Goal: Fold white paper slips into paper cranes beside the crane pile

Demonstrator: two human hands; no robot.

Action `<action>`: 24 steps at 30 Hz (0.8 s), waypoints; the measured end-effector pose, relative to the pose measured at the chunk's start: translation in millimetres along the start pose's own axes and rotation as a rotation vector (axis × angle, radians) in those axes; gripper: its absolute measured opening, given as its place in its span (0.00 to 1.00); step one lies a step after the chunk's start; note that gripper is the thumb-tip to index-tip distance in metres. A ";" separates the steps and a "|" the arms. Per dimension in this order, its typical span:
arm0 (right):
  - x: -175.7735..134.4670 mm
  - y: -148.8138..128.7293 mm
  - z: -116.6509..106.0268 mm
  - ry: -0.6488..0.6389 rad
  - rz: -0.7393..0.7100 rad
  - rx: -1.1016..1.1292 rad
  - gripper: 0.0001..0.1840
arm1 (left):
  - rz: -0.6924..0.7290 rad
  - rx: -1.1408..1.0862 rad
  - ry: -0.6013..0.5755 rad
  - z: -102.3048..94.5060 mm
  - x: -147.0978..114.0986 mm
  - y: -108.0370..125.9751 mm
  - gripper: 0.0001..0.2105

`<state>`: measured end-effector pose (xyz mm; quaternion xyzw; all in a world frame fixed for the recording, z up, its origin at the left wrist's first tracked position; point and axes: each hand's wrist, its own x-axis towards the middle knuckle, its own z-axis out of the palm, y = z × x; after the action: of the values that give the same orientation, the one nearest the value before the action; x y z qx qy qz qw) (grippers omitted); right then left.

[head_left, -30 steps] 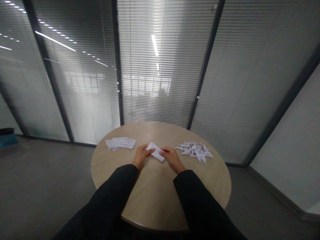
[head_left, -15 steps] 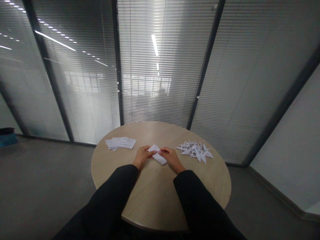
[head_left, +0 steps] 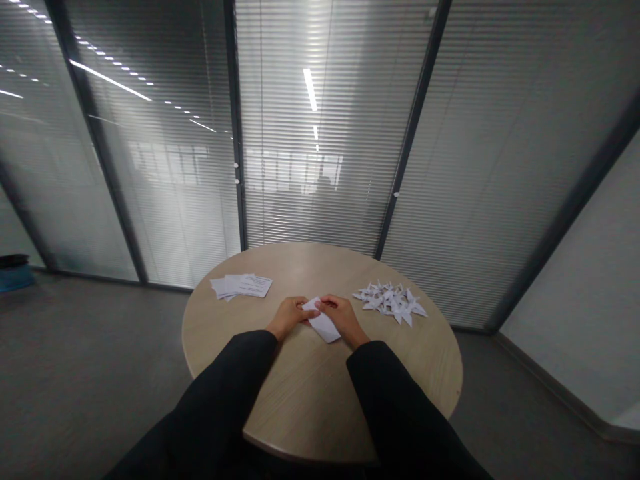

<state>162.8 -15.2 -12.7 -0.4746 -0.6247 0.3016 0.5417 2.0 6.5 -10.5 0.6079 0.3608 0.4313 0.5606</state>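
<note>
Between my two hands is a folded piece of white paper (head_left: 326, 327), tilted with its lower end pointing toward me and to the right. My left hand (head_left: 291, 315) pinches its left upper side, the thumb lying on top. On the upper right side, my right hand (head_left: 340, 315) grips the same paper with thumb and fingers close together. The two thumbs nearly meet near its upper end. Fingers beneath the paper are hidden.
On the left of the round wooden table (head_left: 310, 407) lies a small stack of printed paper sheets (head_left: 245, 286). To the right is a pile of folded white paper pieces (head_left: 393, 301) with pointed tips. Glass partitions with blinds (head_left: 320, 213) stand behind.
The folded paper has shifted slightly toward me and to the right. Its upper end, pointed before, now looks flatter and is partly covered by my hands. Both hands have kept hold.
</note>
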 end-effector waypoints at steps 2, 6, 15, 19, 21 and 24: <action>0.0 0.2 0.1 0.004 0.008 -0.002 0.14 | 0.001 0.009 -0.008 -0.8 1.4 -2.0 0.18; 0.4 1.1 0.1 0.009 0.024 -0.006 0.15 | 0.008 0.050 -0.008 -2.3 5.0 -7.4 0.19; -0.2 -1.3 -1.2 -0.002 0.022 -0.024 0.15 | 0.001 0.062 -0.010 -2.3 3.9 -6.1 0.19; 0.1 -2.0 -0.8 0.009 0.033 -0.010 0.15 | 0.008 0.038 -0.010 -1.4 2.8 -4.8 0.20; 0.4 -2.3 -0.9 0.038 0.037 0.013 0.15 | 0.010 -0.006 0.002 -0.4 1.6 -3.2 0.20; 0.6 -3.0 -1.4 0.083 0.047 0.059 0.14 | 0.018 -0.109 0.053 0.9 -2.1 2.1 0.21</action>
<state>163.3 -16.0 -9.4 -0.4850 -0.5814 0.3126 0.5736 2.0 4.0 -8.7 0.5680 0.3459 0.4711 0.5794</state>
